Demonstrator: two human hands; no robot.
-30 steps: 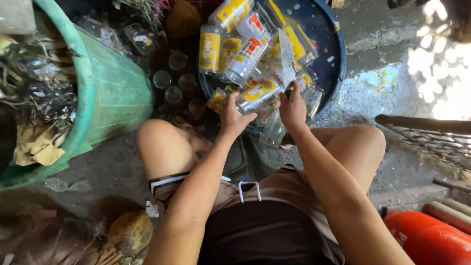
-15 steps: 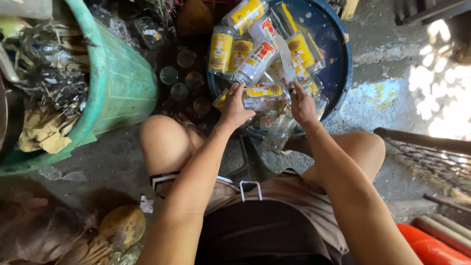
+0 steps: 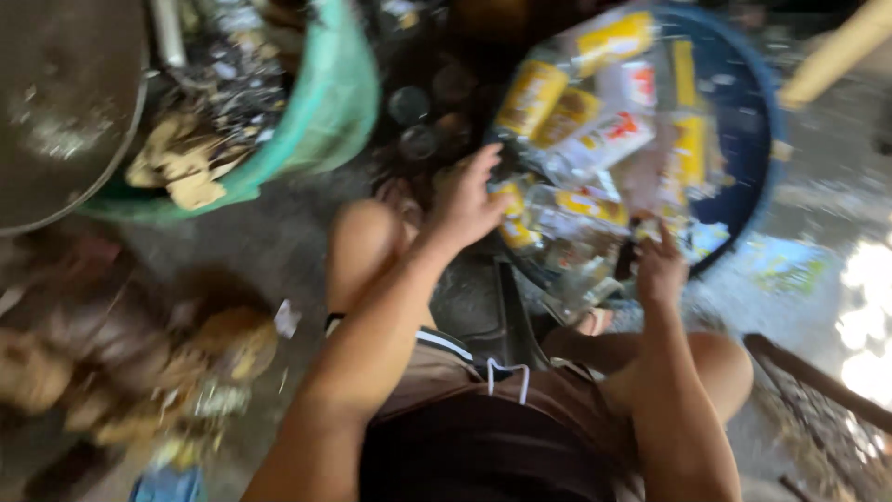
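Note:
The picture is blurred by head motion. A dark blue tub (image 3: 754,177) ahead of my knees holds several clear bottles with yellow labels (image 3: 557,116). My left hand (image 3: 467,200) hovers at the tub's near-left rim, fingers spread, holding nothing I can make out. My right hand (image 3: 658,270) rests at the tub's near edge, fingers curled against the bottles; whether it grips one is unclear. I am squatting, with my knees on either side of my arms.
A green plastic basin (image 3: 325,121) full of scraps and metal bits stands at the left. A round metal pan (image 3: 56,112) sits at far left. Jar lids (image 3: 413,116) lie between basin and tub. Brownish clutter (image 3: 111,363) fills lower left; wet concrete at right.
The view has swung right and blurred. My left hand has lifted off the bottles and opened its fingers. My right hand has drawn back toward the tub's near edge.

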